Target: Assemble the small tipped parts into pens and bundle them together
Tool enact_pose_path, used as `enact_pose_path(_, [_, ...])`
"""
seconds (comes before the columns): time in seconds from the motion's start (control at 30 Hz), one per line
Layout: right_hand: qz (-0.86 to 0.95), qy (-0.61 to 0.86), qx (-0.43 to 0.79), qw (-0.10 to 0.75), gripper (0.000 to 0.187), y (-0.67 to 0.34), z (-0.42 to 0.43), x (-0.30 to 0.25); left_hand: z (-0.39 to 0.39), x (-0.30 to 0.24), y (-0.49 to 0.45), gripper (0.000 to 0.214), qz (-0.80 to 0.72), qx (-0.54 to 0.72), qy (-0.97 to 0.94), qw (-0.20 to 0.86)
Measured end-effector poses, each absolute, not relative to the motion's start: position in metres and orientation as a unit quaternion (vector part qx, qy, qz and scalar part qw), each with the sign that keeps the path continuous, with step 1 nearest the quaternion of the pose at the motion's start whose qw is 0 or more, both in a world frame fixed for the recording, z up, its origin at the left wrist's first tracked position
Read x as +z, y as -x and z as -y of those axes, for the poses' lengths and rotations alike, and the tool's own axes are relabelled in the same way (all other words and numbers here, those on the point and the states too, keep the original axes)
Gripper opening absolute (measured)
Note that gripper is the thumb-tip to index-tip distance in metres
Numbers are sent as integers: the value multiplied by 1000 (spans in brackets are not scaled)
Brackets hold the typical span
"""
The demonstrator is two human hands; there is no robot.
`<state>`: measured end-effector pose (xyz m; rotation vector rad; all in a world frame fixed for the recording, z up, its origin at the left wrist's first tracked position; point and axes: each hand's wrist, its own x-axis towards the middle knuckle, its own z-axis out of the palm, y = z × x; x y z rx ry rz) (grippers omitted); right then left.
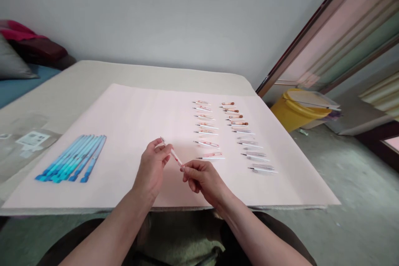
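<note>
A slim white pen with red markings slants between my hands above the sheet. My left hand pinches its upper end with thumb and fingers, and my right hand grips its lower end. Just right of them lies a column of pens in pale patterned barrels, each beside a white refill with a dark tip. Farther right is a second column, with brown-topped barrels at the back and greyish clear barrels in front, also beside refills.
Several blue pens lie fanned on the left of the pale pink sheet. A clear plastic bag with a label rests at the left table edge. A yellow bucket stands on the floor at right; a grey wall rises behind.
</note>
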<state>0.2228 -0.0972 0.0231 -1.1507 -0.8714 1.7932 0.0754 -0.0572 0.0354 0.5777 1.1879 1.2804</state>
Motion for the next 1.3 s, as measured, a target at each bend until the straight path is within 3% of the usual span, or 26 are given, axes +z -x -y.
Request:
enact_pose_path(0.87, [294, 396, 777, 391, 27, -226, 96, 21, 58, 38, -74, 41, -486, 557, -255, 623])
enact_pose_path(1.3, [257, 387, 787, 405, 29, -222, 95, 21, 63, 40, -80, 23, -481, 514, -260, 661])
